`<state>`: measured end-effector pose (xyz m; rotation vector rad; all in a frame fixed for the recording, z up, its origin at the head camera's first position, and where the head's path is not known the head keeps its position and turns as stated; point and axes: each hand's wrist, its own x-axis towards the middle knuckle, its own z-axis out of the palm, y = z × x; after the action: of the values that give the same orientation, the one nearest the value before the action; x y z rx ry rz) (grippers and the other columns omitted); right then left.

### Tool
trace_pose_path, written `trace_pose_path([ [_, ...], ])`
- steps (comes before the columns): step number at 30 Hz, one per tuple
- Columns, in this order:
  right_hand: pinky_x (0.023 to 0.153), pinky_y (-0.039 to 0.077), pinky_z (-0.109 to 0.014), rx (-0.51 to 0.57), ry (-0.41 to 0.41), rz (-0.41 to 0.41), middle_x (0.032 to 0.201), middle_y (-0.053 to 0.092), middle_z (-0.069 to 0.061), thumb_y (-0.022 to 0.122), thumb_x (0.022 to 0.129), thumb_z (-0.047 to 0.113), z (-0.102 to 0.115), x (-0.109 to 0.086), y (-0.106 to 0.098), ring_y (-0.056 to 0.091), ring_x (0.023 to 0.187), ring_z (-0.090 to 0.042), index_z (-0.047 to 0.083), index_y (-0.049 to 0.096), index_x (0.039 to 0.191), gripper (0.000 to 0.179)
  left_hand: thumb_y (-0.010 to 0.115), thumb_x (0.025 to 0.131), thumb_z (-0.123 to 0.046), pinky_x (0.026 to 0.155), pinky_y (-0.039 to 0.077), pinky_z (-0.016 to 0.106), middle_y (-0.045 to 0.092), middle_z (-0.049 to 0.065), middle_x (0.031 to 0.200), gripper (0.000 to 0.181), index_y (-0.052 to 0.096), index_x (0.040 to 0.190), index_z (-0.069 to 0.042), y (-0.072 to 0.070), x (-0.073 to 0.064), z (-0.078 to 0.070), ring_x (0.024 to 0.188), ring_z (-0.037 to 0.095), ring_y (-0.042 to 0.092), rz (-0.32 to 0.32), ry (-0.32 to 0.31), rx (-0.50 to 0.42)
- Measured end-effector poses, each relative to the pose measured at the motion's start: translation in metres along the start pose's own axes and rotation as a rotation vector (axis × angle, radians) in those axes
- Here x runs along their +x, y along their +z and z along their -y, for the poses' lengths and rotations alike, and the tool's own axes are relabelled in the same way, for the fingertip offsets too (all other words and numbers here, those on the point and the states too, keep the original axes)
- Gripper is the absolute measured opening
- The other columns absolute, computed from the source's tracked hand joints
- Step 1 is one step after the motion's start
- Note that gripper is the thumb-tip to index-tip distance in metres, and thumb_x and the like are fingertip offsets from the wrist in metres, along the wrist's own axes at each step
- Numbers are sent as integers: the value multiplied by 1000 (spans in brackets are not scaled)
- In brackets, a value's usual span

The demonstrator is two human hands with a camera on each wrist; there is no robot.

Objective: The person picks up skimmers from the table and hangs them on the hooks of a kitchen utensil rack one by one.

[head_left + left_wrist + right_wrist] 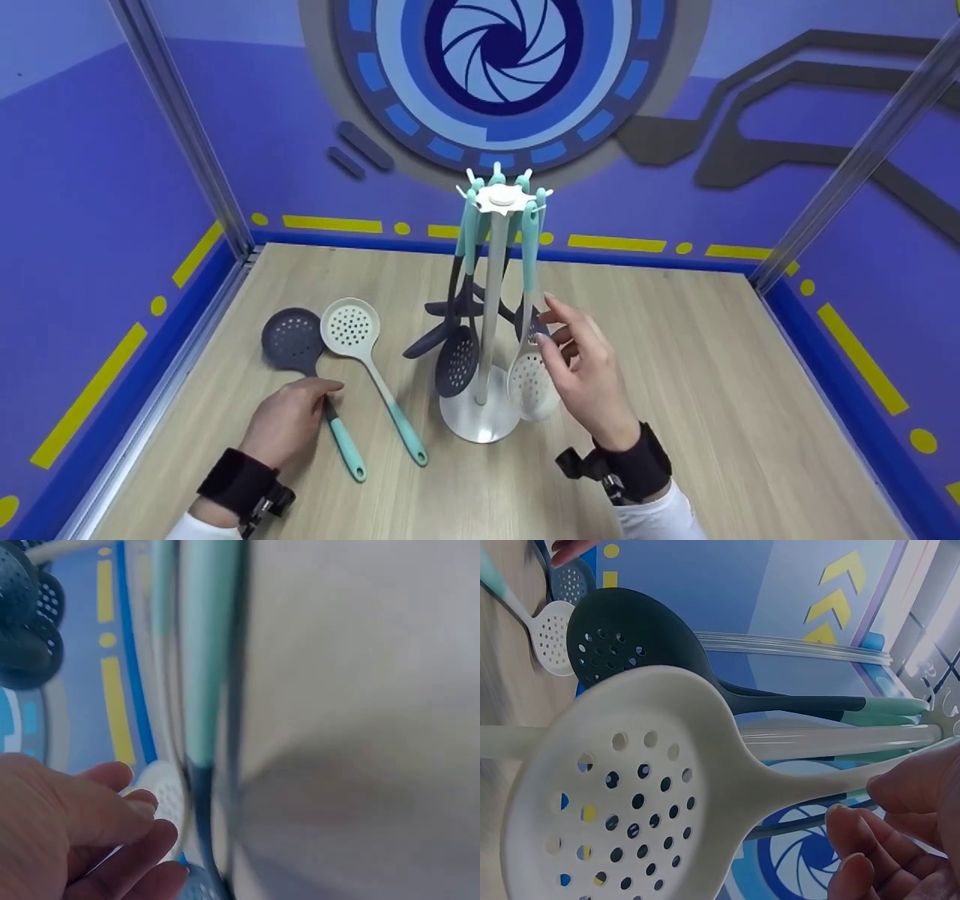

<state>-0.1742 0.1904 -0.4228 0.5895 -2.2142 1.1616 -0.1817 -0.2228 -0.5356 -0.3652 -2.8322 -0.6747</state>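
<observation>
On the table at left lie a dark slotted skimmer [292,339] and a white slotted skimmer [350,328], both with mint-green handles. My left hand [289,420] hovers by the dark skimmer's shaft; in the left wrist view its loosely bent fingers stand apart from the mint handle [208,652]. A second white skimmer [534,386] hangs from the utensil stand [491,300]. Beside its shaft is my right hand [589,371], thumb and fingers spread apart. In the right wrist view the thumb overlaps the shaft of this white skimmer [630,787]; whether they touch, I cannot tell.
Several dark utensils, among them a dark skimmer [457,361], hang on the stand's left and rear hooks. Its round metal base [480,427] rests on the wood-look table [712,390]. Blue printed panels [82,225] and metal posts [184,127] enclose the table.
</observation>
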Motion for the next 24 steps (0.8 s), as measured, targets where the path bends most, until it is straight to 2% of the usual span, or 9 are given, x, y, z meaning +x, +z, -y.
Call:
trace_pose_path([
  [4,67,57,-23,-9,-10,-13,119,69,-4,69,99,1,-1,-1,0,63,82,-7,12,56,150,54,70,93,6,97,58,52,77,9,116,26,79,113,-9,-1,-3,8,112,33,73,4,9,20],
  [12,66,58,-26,-2,-32,-20,120,69,-4,68,99,0,-1,0,-1,63,83,-8,12,55,150,53,75,85,11,99,57,51,75,8,119,31,81,103,-13,5,0,14,115,33,71,24,30,-23],
  [18,67,56,-22,-3,-30,-16,120,69,-4,68,100,1,0,0,-1,62,82,-8,11,55,150,53,75,87,7,97,58,50,75,5,115,26,81,94,-17,7,1,16,112,31,71,26,12,-12],
  [24,68,55,-20,-7,-29,-15,120,69,-5,68,99,0,-1,0,-1,63,82,-8,10,55,150,53,74,91,4,95,59,46,74,1,112,22,80,97,-17,5,1,16,110,25,72,18,17,-14],
])
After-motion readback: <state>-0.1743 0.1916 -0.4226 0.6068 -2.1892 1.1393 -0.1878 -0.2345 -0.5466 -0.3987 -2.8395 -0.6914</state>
